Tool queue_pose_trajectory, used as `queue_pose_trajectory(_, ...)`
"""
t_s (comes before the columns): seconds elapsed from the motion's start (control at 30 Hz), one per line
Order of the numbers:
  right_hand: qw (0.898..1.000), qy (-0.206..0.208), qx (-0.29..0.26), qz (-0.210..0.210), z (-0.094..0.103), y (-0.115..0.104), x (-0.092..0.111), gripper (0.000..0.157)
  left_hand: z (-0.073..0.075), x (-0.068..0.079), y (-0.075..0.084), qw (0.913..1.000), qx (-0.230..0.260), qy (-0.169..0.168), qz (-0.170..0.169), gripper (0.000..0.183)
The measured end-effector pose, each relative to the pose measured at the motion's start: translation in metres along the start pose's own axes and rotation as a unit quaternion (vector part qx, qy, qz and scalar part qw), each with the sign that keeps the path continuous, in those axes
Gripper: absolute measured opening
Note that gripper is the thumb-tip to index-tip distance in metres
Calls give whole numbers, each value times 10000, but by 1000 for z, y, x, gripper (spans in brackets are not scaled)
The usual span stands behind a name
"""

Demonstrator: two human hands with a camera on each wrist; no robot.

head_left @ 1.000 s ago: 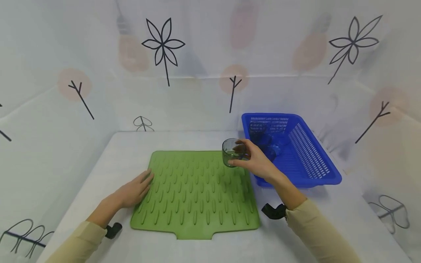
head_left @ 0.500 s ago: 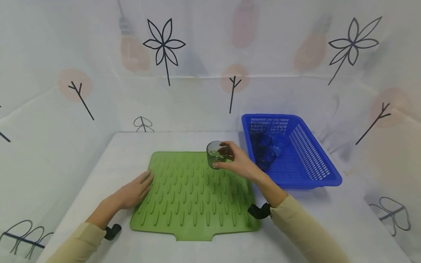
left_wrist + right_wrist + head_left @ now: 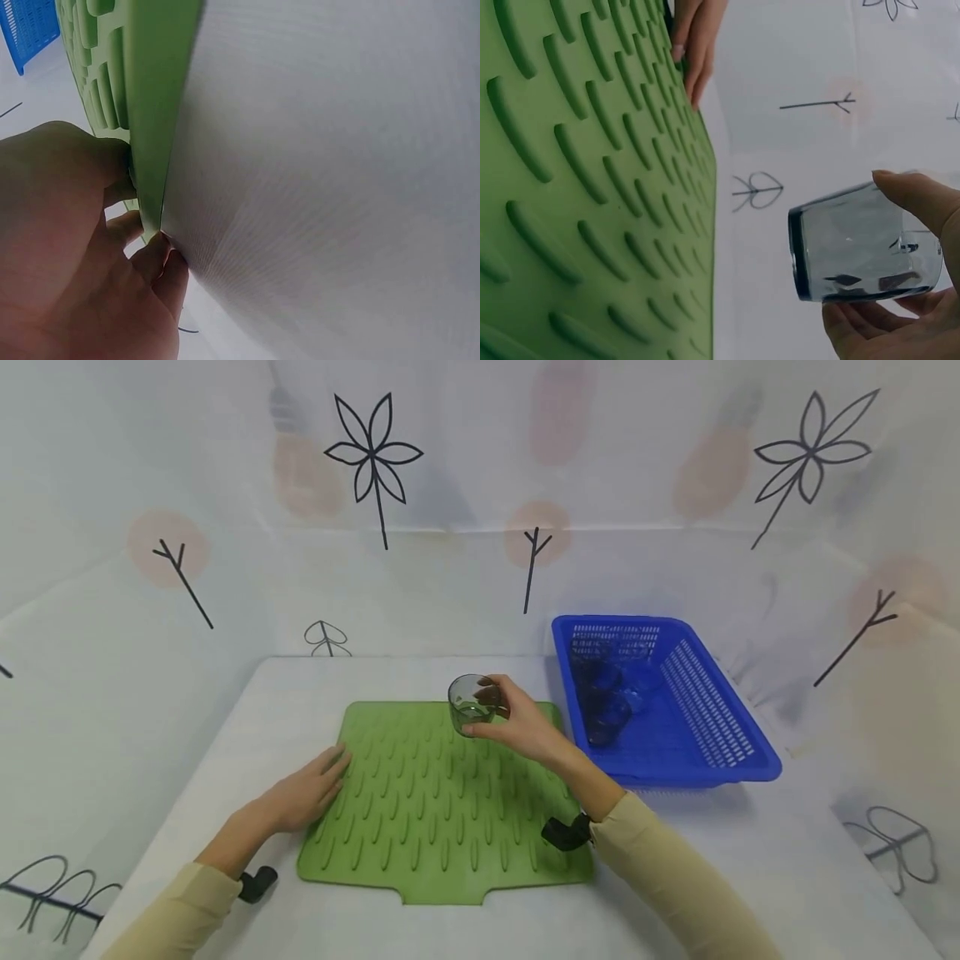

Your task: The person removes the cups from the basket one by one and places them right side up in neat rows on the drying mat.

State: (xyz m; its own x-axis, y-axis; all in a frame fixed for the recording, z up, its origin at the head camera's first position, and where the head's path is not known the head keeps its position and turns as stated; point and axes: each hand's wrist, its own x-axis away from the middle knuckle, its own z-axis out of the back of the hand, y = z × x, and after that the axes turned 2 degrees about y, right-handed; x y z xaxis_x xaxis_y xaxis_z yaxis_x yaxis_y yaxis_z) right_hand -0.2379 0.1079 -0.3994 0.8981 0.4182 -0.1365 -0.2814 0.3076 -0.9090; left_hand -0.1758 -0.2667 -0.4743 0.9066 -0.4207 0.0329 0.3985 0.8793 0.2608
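My right hand holds a small clear, grey-tinted glass cup by its side, thumb on one side and fingers on the other. In the right wrist view the cup hangs roughly upright, its thick dark base toward the mat side. It is over the upper middle of a green rubbery mat covered with raised oval ridges. The left hand rests at the mat's left edge with fingers extended. Seen from the left wrist, its fingers touch the mat's edge, close to the white table.
A blue perforated plastic basket stands right of the mat, with several dark see-through glass cups along its left side. White cloth printed with plants hangs behind and beside the table. A black wrist mount sits under the right forearm.
My right hand has carried the glass cup leftward from beside the basket to over the upper middle of the mat. The left hand stays at the mat's edge.
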Motion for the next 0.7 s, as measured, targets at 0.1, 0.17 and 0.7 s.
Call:
queue_pose_trajectory(0.1, 10000, 50, -58, -36, -6, 0, -6, 79, 2, -3, -4, 10000, 81, -57, 0, 53)
queue_pose_trajectory(0.17, 9999, 38, -108, -50, -11, 1, -10, 81, 3, -4, -7, 9999, 112, -120, 6, 54)
queue_pose_trajectory(0.7, 9986, -195, -236, -427, -46, -5, -36, 81, 8, -6, -9, 9998, 122, -50, -148, 53)
